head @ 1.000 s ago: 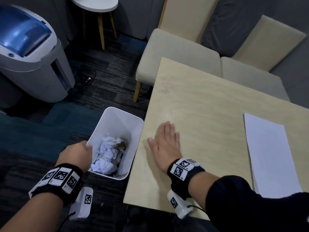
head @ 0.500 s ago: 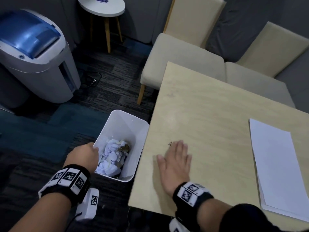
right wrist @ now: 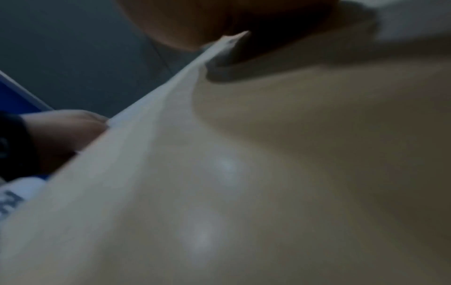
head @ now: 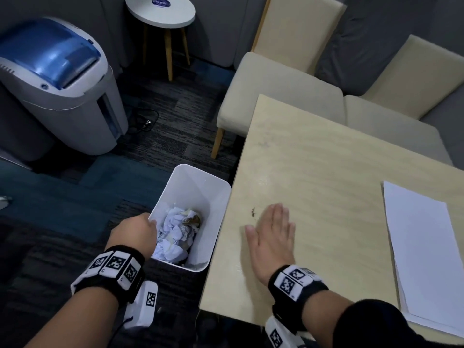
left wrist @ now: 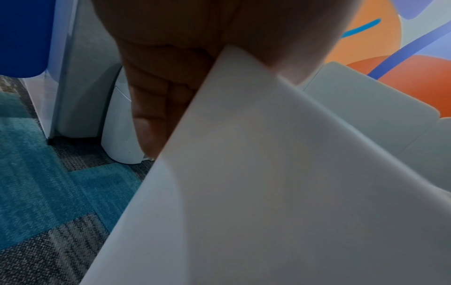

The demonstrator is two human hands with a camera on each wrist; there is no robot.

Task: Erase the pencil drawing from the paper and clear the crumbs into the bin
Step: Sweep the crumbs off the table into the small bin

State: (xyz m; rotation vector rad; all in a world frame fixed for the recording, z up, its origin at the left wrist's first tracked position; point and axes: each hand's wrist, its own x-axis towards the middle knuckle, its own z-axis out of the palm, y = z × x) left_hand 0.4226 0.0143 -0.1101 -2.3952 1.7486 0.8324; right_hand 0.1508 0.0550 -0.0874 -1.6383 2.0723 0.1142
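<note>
A white bin (head: 216, 197) holding crumpled paper stands on the floor against the table's left edge. My left hand (head: 136, 233) grips its near-left rim, and in the left wrist view the fingers (left wrist: 156, 108) curl round the white bin wall (left wrist: 268, 173). My right hand (head: 272, 236) lies flat on the wooden table (head: 326, 159), fingers straight, palm down. A small clump of dark eraser crumbs (head: 253, 212) sits just left of its fingertips, near the table edge. The white paper (head: 424, 252) lies at the table's right side.
A grey and blue shredder (head: 57, 81) stands at the far left, a small round stool (head: 160, 11) behind it. Two beige chairs (head: 276, 89) are pushed to the table's far side. Dark carpet surrounds the bin.
My right hand has slid to the right across the table, away from the left edge, uncovering a clump of crumbs. My left hand has kept hold of the bin rim.
</note>
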